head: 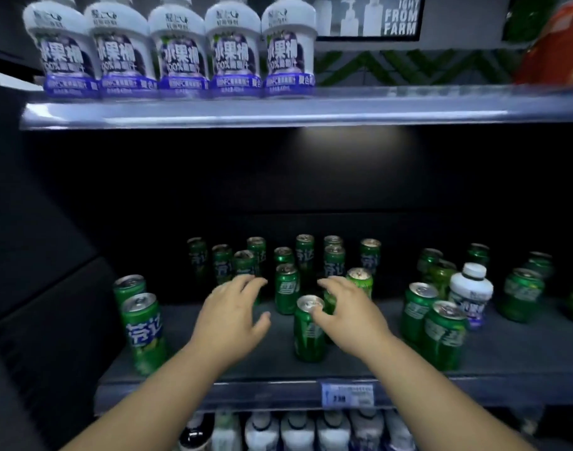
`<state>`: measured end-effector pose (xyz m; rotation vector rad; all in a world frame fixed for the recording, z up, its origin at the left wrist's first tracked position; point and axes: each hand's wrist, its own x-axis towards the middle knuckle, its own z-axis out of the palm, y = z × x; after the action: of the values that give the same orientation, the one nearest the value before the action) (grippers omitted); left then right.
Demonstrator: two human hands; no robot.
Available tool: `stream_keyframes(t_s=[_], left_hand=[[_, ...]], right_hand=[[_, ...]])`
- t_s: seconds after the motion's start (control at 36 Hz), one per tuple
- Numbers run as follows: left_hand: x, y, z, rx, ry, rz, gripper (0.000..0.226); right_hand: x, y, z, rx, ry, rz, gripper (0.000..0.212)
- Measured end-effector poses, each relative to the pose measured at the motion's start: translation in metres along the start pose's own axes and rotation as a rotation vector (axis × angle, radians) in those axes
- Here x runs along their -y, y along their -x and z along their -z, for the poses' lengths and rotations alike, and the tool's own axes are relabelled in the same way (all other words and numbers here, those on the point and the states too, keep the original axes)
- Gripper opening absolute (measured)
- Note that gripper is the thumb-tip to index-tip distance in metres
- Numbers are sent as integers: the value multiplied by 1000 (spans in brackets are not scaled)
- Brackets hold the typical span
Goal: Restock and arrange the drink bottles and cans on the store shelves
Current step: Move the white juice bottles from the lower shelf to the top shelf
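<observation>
Several green soda cans stand scattered on the dark middle shelf (213, 362). My left hand (233, 315) reaches in with fingers spread and holds nothing, its fingertips near a can in the back cluster (221, 263). My right hand (348, 309) hovers with loosely curved fingers over a partly hidden green can (329, 301). Its thumb is by the rim of the front can (307, 333). One white bottle with a purple label (470, 292) stands among the cans at right. Two cans (143, 327) stand at the front left.
The upper shelf (311, 109) carries a row of white purple-label bottles (177, 50). More white bottles (298, 431) fill the shelf below. A price tag (347, 393) sits on the middle shelf's front rail. Further green cans (444, 333) crowd the right side.
</observation>
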<state>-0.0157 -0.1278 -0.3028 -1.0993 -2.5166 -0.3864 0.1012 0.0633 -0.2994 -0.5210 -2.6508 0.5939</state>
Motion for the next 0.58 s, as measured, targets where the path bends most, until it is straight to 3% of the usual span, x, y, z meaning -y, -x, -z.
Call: stream_keyframes(t_s=[0.25, 0.42, 0.58], left_hand=[[-65, -13, -35, 93, 160, -115, 44], [-140, -46, -57, 98, 232, -251, 46], [-233, -86, -82, 67, 310, -360, 51]], right_hand=[[-55, 18, 1, -14, -178, -130, 49], [-113, 20, 46, -122, -378, -224, 39], [-191, 32, 101, -195, -375, -290, 37]])
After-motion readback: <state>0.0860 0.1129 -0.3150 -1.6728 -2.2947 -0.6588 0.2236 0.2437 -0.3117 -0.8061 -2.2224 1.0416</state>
